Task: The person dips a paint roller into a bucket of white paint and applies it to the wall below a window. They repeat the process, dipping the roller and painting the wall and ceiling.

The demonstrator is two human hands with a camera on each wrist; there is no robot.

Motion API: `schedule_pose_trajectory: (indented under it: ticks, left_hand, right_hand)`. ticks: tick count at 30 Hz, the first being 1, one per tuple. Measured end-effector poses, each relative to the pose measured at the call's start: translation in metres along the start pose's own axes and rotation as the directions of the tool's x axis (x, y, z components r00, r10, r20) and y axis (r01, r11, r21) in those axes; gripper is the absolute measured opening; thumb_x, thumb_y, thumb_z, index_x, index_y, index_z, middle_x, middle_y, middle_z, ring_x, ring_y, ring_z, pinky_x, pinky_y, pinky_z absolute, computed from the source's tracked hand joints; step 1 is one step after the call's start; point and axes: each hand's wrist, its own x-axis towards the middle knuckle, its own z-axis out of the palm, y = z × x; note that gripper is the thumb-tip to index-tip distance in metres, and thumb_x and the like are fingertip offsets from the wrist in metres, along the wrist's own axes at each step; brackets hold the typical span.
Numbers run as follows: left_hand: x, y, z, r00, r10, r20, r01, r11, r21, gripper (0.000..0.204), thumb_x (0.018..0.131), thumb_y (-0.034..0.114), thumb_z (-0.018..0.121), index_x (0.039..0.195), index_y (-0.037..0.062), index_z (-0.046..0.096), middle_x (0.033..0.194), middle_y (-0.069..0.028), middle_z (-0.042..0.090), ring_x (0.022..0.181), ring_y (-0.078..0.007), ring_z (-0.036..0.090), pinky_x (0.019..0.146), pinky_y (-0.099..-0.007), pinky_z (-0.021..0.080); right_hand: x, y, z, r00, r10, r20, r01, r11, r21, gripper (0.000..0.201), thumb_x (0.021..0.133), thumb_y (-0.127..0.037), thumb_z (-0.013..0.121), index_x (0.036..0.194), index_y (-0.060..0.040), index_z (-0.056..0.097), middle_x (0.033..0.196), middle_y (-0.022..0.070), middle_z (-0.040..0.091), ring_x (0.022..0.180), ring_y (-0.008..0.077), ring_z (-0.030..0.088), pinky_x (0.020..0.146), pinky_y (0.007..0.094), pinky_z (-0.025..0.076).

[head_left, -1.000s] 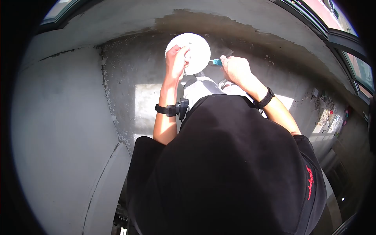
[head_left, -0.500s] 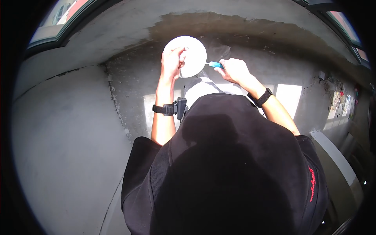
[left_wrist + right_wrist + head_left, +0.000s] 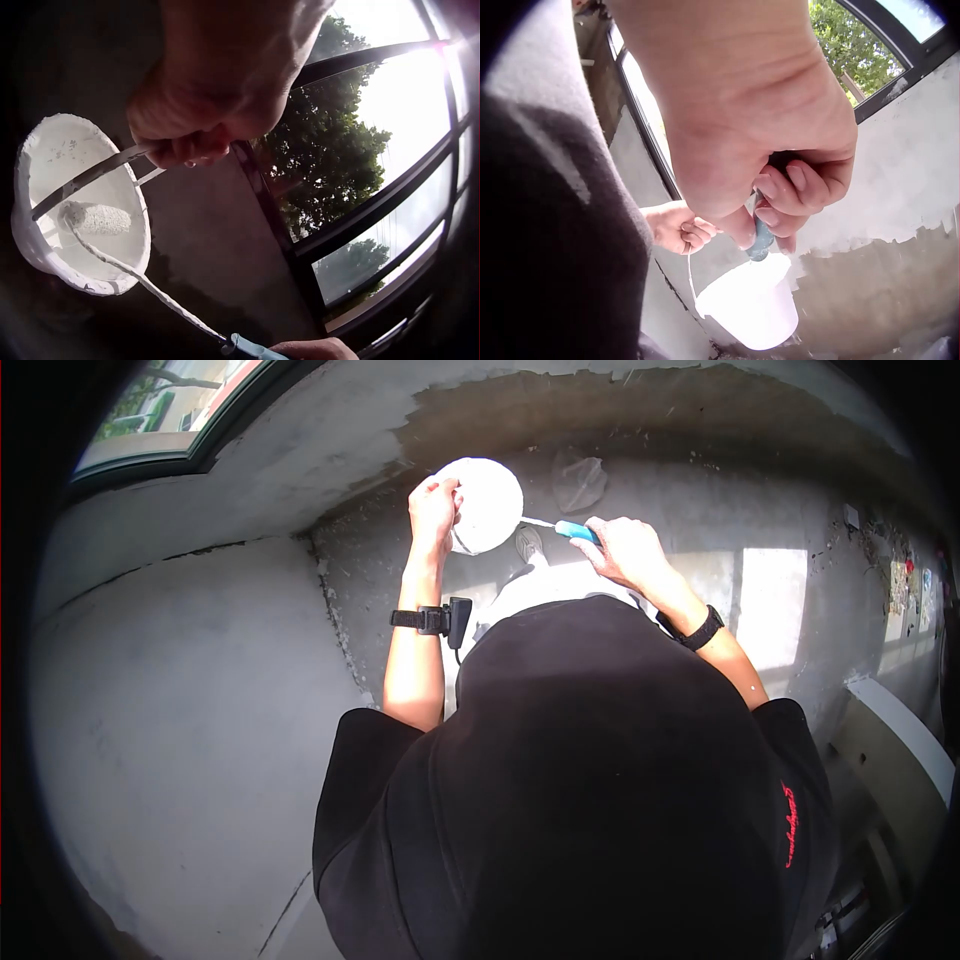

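My left hand (image 3: 432, 512) grips the bail handle (image 3: 90, 174) of a white bucket (image 3: 497, 500), which hangs beneath it. In my right hand (image 3: 630, 550) is a paint roller, held with curled fingers round its blue grip (image 3: 577, 532). The roller's paint-coated metal rod (image 3: 176, 306) crosses the bucket's rim. Inside the bucket, the left wrist view shows the white roller sleeve (image 3: 105, 219) lying against pale paint. Bright glare hides the bucket's inside in the head and right wrist views.
Ahead is a wall with a bare brownish strip (image 3: 600, 410) below its whitish coat. A translucent sheet (image 3: 580, 480) lies on the floor near a shoe (image 3: 530, 543). Windows (image 3: 352, 281) are above, and a long pale board (image 3: 900, 735) is at the right.
The head view has swung left. My right hand has drawn a little away from the bucket with the roller, so more of its rod shows. The left hand keeps its grip.
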Motion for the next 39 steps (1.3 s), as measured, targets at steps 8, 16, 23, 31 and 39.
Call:
schedule_pose_trajectory:
  ticks: [8, 16, 23, 31, 39]
  left_hand:
    - [-0.005, -0.006, 0.001, 1.0, -0.005, -0.022, 0.005, 0.999, 0.038, 0.013, 0.088, 0.012, 0.057, 0.078, 0.0043, 0.057, 0.056, 0.0029, 0.047, 0.043, -0.0044, 0.035, 0.04, -0.022, 0.024]
    - [-0.01, 0.006, 0.002, 1.0, -0.021, -0.011, 0.021, 0.999, 0.032, 0.015, 0.088, 0.014, 0.058, 0.076, 0.0045, 0.056, 0.055, 0.0032, 0.046, 0.045, -0.0041, 0.035, 0.04, -0.0225, 0.024]
    - [-0.01, 0.015, 0.002, 0.999, 0.044, 0.014, -0.045, 0.982, 0.181, 0.014, 0.081, 0.014, 0.057, 0.075, 0.0016, 0.059, 0.056, -0.0009, 0.054, 0.046, -0.0067, 0.042, 0.044, -0.0268, 0.032]
    - [-0.008, 0.029, 0.0, 0.991, 0.085, -0.105, -0.062, 0.977, 0.203, 0.017, 0.083, 0.015, 0.057, 0.076, 0.0007, 0.061, 0.061, -0.0035, 0.059, 0.054, -0.0105, 0.052, 0.052, -0.0287, 0.039]
    - [0.014, 0.009, -0.019, 0.94, 0.233, -0.251, -0.184, 0.962, 0.203, 0.021, 0.086, 0.014, 0.054, 0.069, 0.0005, 0.057, 0.057, -0.0023, 0.054, 0.046, -0.0086, 0.046, 0.042, -0.027, 0.034]
  right_hand:
    - [-0.003, 0.001, 0.017, 0.999, 0.015, -0.035, -0.014, 1.0, 0.028, 0.03, 0.086, -0.036, 0.06, 0.08, -0.0071, 0.058, 0.063, 0.0131, 0.061, 0.061, 0.0322, 0.063, 0.057, 0.0424, 0.05]
    - [0.004, -0.014, 0.002, 0.997, 0.079, 0.024, -0.078, 0.997, -0.017, 0.031, 0.087, -0.038, 0.059, 0.085, -0.0067, 0.062, 0.066, 0.0132, 0.063, 0.064, 0.0321, 0.064, 0.06, 0.042, 0.051]
    - [0.008, -0.026, -0.01, 0.995, 0.093, -0.036, -0.092, 0.995, 0.025, 0.033, 0.087, -0.039, 0.059, 0.086, -0.0064, 0.064, 0.063, 0.0139, 0.063, 0.064, 0.0326, 0.065, 0.062, 0.0414, 0.052]
    - [0.003, -0.032, -0.027, 0.997, 0.066, -0.042, -0.068, 0.997, -0.043, 0.035, 0.089, -0.041, 0.057, 0.085, -0.0063, 0.062, 0.065, 0.015, 0.063, 0.064, 0.0338, 0.064, 0.06, 0.043, 0.051]
    - [-0.021, 0.01, -0.061, 0.951, -0.141, -0.274, 0.11, 0.986, -0.124, 0.029, 0.087, -0.035, 0.06, 0.1, -0.0085, 0.063, 0.08, 0.0114, 0.066, 0.073, 0.0307, 0.065, 0.063, 0.0392, 0.051]
